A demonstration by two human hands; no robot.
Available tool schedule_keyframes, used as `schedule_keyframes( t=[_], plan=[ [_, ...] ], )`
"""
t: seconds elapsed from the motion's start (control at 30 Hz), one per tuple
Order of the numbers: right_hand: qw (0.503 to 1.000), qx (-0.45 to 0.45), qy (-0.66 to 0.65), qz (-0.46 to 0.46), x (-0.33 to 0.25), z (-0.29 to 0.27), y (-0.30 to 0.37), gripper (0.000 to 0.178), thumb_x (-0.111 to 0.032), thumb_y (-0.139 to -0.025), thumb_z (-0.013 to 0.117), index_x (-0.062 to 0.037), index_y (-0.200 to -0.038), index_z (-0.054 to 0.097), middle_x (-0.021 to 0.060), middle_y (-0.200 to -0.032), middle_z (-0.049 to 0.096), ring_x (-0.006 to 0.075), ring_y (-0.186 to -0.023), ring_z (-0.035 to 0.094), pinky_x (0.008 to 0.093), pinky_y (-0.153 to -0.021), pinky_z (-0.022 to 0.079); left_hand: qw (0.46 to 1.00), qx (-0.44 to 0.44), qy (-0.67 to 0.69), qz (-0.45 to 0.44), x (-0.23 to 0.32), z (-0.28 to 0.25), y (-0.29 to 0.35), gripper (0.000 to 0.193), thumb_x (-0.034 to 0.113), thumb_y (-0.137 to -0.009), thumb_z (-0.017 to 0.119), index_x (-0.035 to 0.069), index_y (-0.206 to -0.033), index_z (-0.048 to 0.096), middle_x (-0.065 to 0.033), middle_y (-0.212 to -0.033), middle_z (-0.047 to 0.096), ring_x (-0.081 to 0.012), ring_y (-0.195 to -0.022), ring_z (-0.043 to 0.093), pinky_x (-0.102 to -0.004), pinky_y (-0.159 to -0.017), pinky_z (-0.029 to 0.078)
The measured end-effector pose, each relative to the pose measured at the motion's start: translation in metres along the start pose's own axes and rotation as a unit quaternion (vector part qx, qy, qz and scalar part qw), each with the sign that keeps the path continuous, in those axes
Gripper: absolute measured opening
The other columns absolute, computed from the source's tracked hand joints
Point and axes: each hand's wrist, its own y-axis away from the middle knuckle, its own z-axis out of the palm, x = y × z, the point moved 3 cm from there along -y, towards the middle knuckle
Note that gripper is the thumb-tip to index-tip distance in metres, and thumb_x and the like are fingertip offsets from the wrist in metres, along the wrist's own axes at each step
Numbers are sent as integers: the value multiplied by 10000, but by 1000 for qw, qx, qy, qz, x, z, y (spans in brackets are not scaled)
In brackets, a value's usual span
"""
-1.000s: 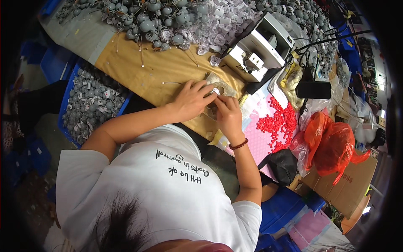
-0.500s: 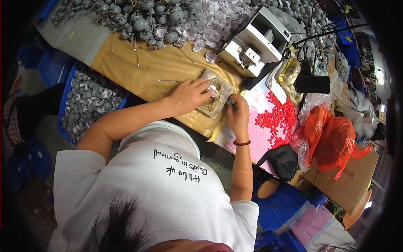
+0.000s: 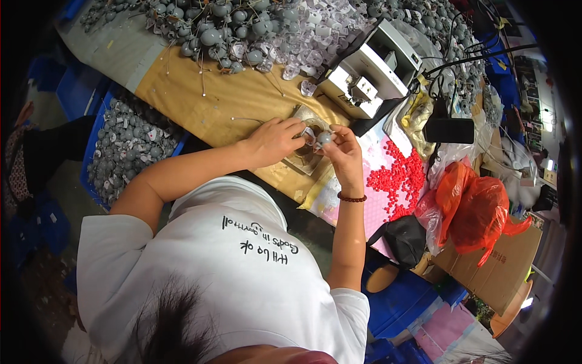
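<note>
Over the far part of a square, worn block (image 3: 303, 162) on the table, my two hands meet. My right hand (image 3: 345, 156) pinches a small round grey plastic part (image 3: 325, 138), its thumb and fingers on either side of it. Close beside that, my left hand (image 3: 273, 143) is closed with its fingertips on a small clear plastic piece (image 3: 310, 131). The two parts are side by side; whether they touch I cannot tell. A thin wire-like piece with a white tip (image 3: 245, 119) lies on the brown paper beyond my left hand.
Heaps of grey round parts (image 3: 212, 36) and clear plastic pieces (image 3: 315, 42) cover the far side. A white machine (image 3: 364, 79) stands beyond my right hand. Small red pieces (image 3: 397, 176), a phone (image 3: 450, 130) and red bags (image 3: 479, 212) lie right. A blue crate (image 3: 91, 151) sits left.
My right hand has risen from the block's right edge and come left, bringing the grey round part beside the clear piece. My left hand has stayed nearly in place.
</note>
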Motion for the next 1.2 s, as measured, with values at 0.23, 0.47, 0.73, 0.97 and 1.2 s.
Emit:
schedule_keyframes(
  t=[0.23, 0.47, 0.73, 0.97, 1.2],
  plan=[
    [948, 63, 305, -67, 12, 2, -13, 456, 25, -819, 749, 19, -1232, 554, 66, -992, 629, 124, -835, 635, 261, -724, 541, 1000, -1, 28, -6, -3, 0, -1, 343, 91, -765, 662, 82, -1108, 657, -106, -1224, 600, -298, -1227, 544, -430, -919, 482],
    [854, 107, 470, -198, 11, 16, -12, 416, -20, -787, 793, 4, -1161, 612, 73, -889, 586, 152, -674, 543, 283, -611, 480, 1000, 14, 27, -9, -3, -5, -4, 269, 120, -743, 688, 94, -1009, 649, -91, -1111, 604, -274, -1109, 581, -410, -871, 484],
    [878, 143, 417, -185, 15, -1, -8, 311, -59, -852, 744, -8, -1140, 640, 71, -933, 626, 141, -742, 585, 274, -649, 490, 998, 20, -1, -59, 2, 6, -28, 336, 175, -753, 701, 125, -1068, 592, -51, -1017, 595, -247, -1016, 565, -394, -828, 489],
    [770, 402, 395, -299, -26, -114, -58, 415, -146, -949, 652, 46, -1291, 516, 112, -1031, 651, 162, -864, 601, 278, -720, 488, 999, 18, -11, -30, -3, 6, -32, 254, 165, -743, 701, 127, -971, 597, -38, -961, 589, -252, -1005, 551, -399, -791, 470],
    [893, 354, 197, -195, -26, -139, -91, 435, -148, -911, 711, 54, -1246, 521, 69, -971, 652, 122, -792, 602, 249, -715, 489, 998, 49, 3, -39, 2, 5, -30, 261, 129, -723, 689, 126, -959, 577, -45, -939, 577, -255, -962, 562, -391, -783, 465]
  ],
)
